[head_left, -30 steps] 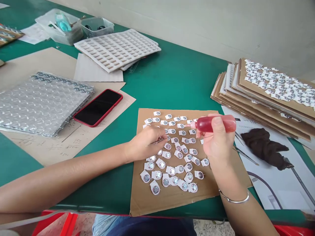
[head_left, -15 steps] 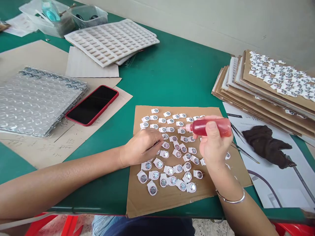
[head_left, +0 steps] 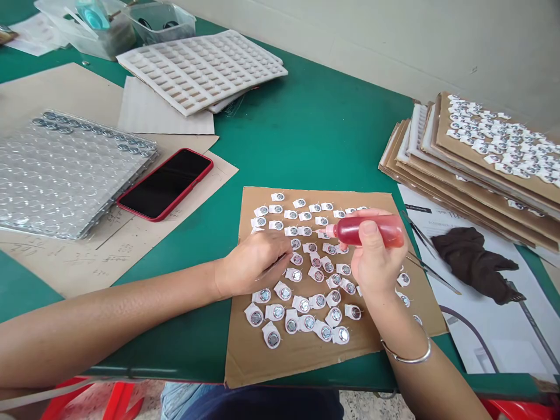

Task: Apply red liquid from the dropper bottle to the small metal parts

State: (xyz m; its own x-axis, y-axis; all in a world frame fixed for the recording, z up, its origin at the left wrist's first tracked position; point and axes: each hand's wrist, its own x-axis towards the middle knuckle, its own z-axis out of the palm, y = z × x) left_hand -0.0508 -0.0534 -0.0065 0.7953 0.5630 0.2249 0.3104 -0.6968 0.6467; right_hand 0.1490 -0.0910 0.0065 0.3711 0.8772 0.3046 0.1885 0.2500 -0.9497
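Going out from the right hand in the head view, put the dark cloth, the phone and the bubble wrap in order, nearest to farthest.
From the right hand:
1. Dark cloth, to the hand's right, on the paper.
2. Phone, to its left, on the cardboard.
3. Bubble wrap, farther left, beyond the phone.

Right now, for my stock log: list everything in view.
Tabbed metal discs: dozens, silver, on the cardboard sheet
Cardboard sheet: one, brown, on the table
Table: one, green, under everything
Squeeze bottle: one, red, right hand
Phone: one, red-edged, left of the sheet
Bubble wrap: one sheet, clear, far left
Foam tray: one, white, far side
Cardboard stack: one, brown, right
Cloth: one, dark brown, right
Left hand: holding a thin metal tool
Right hand: on the bottle, bangle on wrist
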